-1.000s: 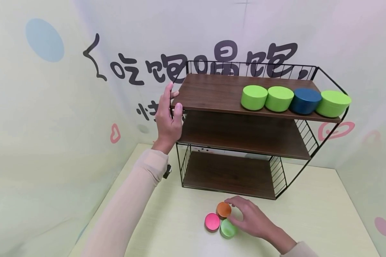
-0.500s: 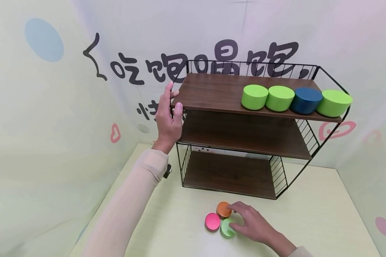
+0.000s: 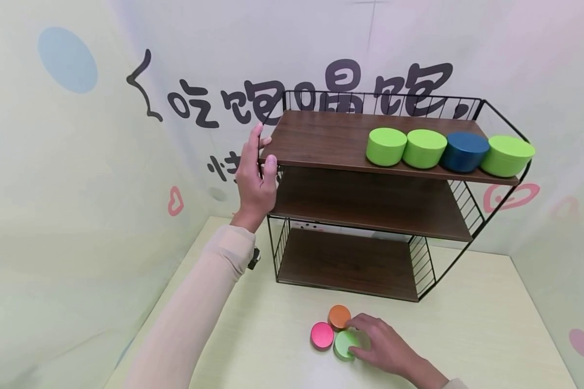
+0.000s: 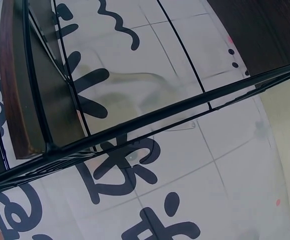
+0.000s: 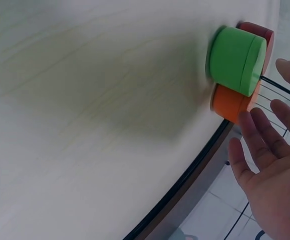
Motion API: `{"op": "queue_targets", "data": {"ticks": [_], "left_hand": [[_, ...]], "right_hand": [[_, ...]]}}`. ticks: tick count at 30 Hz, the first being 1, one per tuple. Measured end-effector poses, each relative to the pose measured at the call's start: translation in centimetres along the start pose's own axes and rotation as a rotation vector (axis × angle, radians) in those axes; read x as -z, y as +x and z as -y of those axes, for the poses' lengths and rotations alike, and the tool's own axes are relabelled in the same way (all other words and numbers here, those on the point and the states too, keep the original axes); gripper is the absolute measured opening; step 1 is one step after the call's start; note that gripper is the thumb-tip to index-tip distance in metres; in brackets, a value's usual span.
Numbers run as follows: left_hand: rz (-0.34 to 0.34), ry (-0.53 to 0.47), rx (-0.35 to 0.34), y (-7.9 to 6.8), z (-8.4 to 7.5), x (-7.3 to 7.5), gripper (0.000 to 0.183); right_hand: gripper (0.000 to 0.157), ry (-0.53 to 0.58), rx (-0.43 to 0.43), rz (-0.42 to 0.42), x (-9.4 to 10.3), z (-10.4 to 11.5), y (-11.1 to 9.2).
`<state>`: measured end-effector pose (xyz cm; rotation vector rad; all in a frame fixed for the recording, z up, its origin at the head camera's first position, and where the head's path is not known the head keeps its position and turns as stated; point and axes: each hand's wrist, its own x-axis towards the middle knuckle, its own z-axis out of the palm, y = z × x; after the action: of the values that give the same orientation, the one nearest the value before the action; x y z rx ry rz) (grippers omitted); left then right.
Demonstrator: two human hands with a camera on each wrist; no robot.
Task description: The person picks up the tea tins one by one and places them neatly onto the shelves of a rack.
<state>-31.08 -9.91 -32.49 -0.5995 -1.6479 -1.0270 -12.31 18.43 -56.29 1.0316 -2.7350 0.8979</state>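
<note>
My left hand [image 3: 255, 175] grips the upper left frame of the black wire rack [image 3: 269, 243], thumb in front and fingers at the side. In the left wrist view, the rack's black rods [image 4: 149, 115] cross close to the camera. My right hand [image 3: 382, 346] hovers at the light green round tin [image 3: 344, 344], thumb and fingers spread around its right side. That green tin [image 5: 234, 60] shows a lid seam in the right wrist view. Touching or close beside it are an orange tin [image 3: 339, 317] and a pink tin [image 3: 322, 336], all on the table.
On the top shelf [image 3: 321, 135] a row holds a green tin [image 3: 386, 147], another green tin [image 3: 424, 149], a blue tin [image 3: 464, 152] and a wider green tin [image 3: 507, 156]. Below are a middle shelf [image 3: 365, 202] and a bottom shelf [image 3: 345, 265]. Printed cloth walls surround the table [image 3: 243, 346].
My right hand has shifted down, from beside the orange tin to around the light green tin. The left hand stays on the rack, and the tins have not moved.
</note>
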Motion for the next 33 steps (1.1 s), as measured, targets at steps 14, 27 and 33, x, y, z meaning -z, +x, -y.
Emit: {"op": "queue_targets", "data": {"ticks": [14, 27, 33], "left_hand": [[-0.001, -0.015, -0.001, 0.0, -0.2, 0.0, 0.054], [-0.004, -0.001, 0.0, 0.0, -0.1, -0.1, 0.055], [-0.008, -0.007, -0.007, 0.0, 0.1, -0.1, 0.054]], "right_hand": [[0.038, -0.064, 0.033, 0.003, -1.1, 0.0, -0.4], [0.046, -0.088, 0.043, 0.037, -1.6, 0.0, -0.6], [0.048, -0.103, 0.049, 0.036, -1.8, 0.0, -0.6]]}}
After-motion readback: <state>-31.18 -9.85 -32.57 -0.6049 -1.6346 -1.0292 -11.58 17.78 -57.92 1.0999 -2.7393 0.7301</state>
